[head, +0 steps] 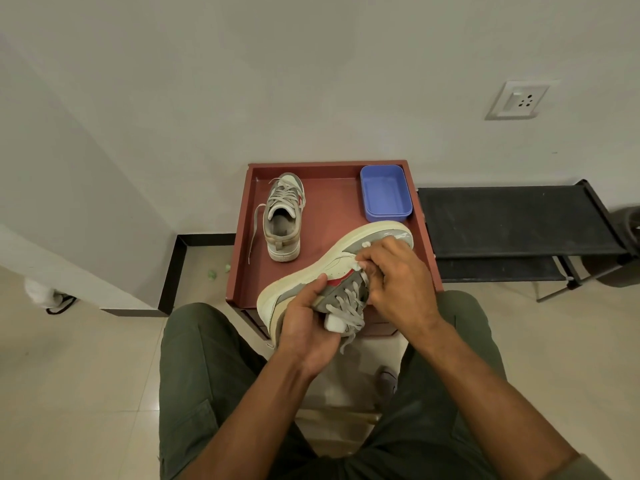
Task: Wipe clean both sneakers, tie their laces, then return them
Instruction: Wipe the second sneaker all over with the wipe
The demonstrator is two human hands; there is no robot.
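While the left hand point(304, 327) grips the near sneaker point(332, 268) and the right hand point(394, 275) pinches a white wipe point(356, 266) on it, wiping seems underway; laces probably next.

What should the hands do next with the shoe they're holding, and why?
Probably keep rubbing along the side toward the toe. The left hand grips the tilted sneaker at its heel, the right hand presses a white wipe near the laces, and the other sneaker waits, unlaced, on the red tray.
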